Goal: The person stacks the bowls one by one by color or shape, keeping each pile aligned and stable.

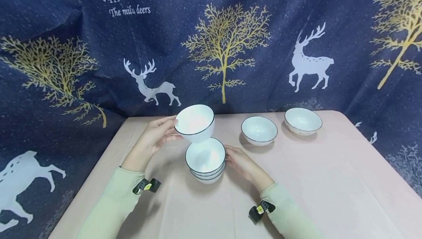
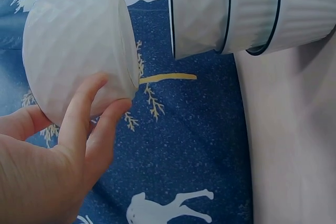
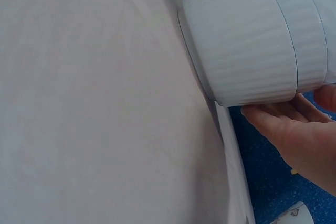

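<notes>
A white bowl with a dark rim [image 1: 194, 123] is tilted in the air, held by its left side in my left hand [image 1: 153, 140]. The left wrist view shows the fingers on the outer wall of this bowl [image 2: 73, 51], which has a dimpled pattern. Just below it, a stack of several white bowls [image 1: 205, 158] stands upright on the table. My right hand [image 1: 244, 165] touches the stack's right side. In the right wrist view its fingers [image 3: 278, 121] lie against the ribbed outer wall of the stack [image 3: 241, 45], with part of the thumb cut off by the frame edge.
Two separate white bowls stand at the back right of the table: one nearer the middle [image 1: 259, 131] and a patterned one [image 1: 303, 121] farther right. A pale pink cloth [image 1: 329, 180] covers the table. Behind its far edge hangs a dark blue curtain [image 1: 211, 48] with deer and trees.
</notes>
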`<state>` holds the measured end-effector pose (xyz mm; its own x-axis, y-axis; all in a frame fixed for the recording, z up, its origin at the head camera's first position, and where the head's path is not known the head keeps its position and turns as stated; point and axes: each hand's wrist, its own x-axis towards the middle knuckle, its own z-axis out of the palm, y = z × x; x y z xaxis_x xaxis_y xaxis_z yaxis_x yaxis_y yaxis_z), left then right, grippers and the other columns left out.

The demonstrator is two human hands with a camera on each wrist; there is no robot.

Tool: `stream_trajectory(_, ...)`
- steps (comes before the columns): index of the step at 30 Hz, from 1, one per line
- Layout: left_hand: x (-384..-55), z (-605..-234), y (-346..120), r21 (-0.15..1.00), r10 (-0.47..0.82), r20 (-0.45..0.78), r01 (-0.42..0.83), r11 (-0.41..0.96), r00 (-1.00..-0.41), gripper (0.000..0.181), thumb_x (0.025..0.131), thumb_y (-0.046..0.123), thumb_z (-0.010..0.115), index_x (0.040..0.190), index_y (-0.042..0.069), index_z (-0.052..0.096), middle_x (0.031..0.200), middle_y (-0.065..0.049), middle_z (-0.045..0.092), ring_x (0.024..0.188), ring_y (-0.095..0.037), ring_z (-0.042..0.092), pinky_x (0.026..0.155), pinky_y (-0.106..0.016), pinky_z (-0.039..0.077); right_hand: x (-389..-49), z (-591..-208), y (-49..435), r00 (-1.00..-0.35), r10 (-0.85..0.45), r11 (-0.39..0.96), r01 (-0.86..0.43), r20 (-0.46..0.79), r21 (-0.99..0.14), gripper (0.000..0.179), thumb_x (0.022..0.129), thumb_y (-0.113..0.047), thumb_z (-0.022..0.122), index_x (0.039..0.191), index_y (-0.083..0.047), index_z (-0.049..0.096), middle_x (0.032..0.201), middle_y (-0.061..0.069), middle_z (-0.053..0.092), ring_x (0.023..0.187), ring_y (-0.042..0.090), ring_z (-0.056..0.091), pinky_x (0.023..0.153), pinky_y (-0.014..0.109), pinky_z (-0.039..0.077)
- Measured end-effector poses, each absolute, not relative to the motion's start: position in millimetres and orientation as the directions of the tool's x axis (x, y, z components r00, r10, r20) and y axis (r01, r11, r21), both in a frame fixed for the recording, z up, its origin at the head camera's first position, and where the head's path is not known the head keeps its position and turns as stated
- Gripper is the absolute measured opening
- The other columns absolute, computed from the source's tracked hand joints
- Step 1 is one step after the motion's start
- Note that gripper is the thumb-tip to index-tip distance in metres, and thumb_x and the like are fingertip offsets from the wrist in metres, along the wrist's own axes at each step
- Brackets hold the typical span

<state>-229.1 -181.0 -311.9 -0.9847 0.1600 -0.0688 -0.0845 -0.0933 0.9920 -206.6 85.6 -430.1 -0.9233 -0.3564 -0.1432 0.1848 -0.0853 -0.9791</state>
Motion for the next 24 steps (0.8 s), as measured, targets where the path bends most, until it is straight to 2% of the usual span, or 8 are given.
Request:
stream_trajectory(6, -225.5, -309.7, -178.7, 0.994, 0.174, -0.061, -0.077, -0.084, -0.983, 0.048, 0.096, 0.002, 0.052, 0.14, -0.012, 0.038, 0.133, -0.029, 0.048, 0.083, -0.016, 0.069, 0.079, -0.037, 0.06, -207.2, -430.4, 85.7, -0.924, -0.352, -0.085, 0.188, -0.147, -0.979, 0.049, 0.103, -0.019, 0.037, 0.143, 0.009, 0.034, 0.149, 0.024, 0.035, 0.136, 0.036, 0.037, 0.111, 0.043, 0.037)
stream_trajectory(11, -222.4, -306.6, -175.4, 0.994, 0.19, -0.053, -0.07, -0.084, -0.98, 0.047, 0.095, 0.001, 0.052, 0.137, -0.015, 0.04, 0.11, -0.015, 0.063, 0.079, -0.016, 0.069, 0.075, -0.036, 0.061, -208.1, -430.7, 86.6, -0.916, -0.375, -0.094, 0.189, -0.141, -0.977, 0.049, 0.103, -0.018, 0.036, 0.143, 0.01, 0.033, 0.149, 0.025, 0.034, 0.136, 0.036, 0.037, 0.112, 0.042, 0.037)
stream_trajectory(15, -218.0, -303.5, -172.8, 0.996, 0.215, -0.042, -0.058, -0.065, -0.976, 0.046, 0.095, 0.002, 0.052, 0.136, -0.016, 0.041, 0.093, -0.004, 0.068, 0.077, -0.016, 0.069, 0.072, -0.035, 0.062, -208.2, -431.0, 87.0, -0.913, -0.39, -0.108, 0.179, -0.124, -0.978, 0.049, 0.104, -0.017, 0.036, 0.144, 0.011, 0.031, 0.148, 0.026, 0.035, 0.135, 0.037, 0.037, 0.112, 0.042, 0.037)
stream_trajectory(24, -211.9, -306.9, -171.9, 0.996, 0.239, -0.07, -0.08, -0.03, -0.969, 0.046, 0.095, 0.002, 0.053, 0.137, -0.014, 0.041, 0.093, -0.002, 0.068, 0.079, -0.016, 0.069, 0.074, -0.036, 0.062, -206.9, -430.6, 87.2, -0.911, -0.395, -0.104, 0.175, -0.121, -0.979, 0.049, 0.104, -0.017, 0.036, 0.144, 0.01, 0.031, 0.149, 0.025, 0.034, 0.136, 0.036, 0.036, 0.112, 0.043, 0.036)
